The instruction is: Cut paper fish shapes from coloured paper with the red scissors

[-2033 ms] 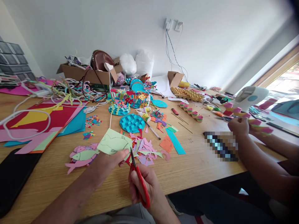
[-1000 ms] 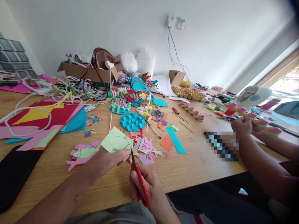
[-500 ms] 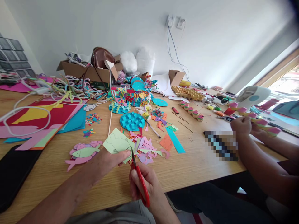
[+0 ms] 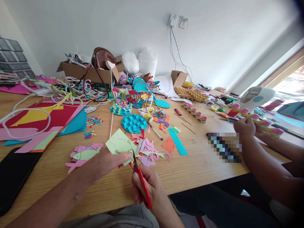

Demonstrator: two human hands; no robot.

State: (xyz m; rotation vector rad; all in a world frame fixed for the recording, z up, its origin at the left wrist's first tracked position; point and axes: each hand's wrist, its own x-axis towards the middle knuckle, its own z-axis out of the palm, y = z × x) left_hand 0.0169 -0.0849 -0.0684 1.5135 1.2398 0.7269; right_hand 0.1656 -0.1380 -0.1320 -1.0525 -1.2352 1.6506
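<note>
Between thumb and fingers, my left hand (image 4: 118,158) grips a sheet of light green paper (image 4: 118,142) with a fish outline drawn on it. My right hand (image 4: 148,182) is closed around the red handles of a pair of scissors (image 4: 144,186). The dark blades point up and meet the paper's right side, close to my left thumb. Left of the paper lie several cut-out paper fish (image 4: 86,154), pink, lilac and one green. A heap of pink, lilac and green paper scraps (image 4: 148,150) sits just beyond the blades.
Blue egg-tray discs (image 4: 134,123), a glue bottle (image 4: 148,117) and a pen (image 4: 155,130) lie beyond the scraps. Coloured sheets (image 4: 59,129) and a black phone-like slab (image 4: 17,177) are at left. At right, another person's hands (image 4: 245,128) hold a painted egg-carton strip (image 4: 270,126).
The green paper has tilted slightly in my left hand. The scissors stay at nearly the same place on its edge. The view has shifted a little.
</note>
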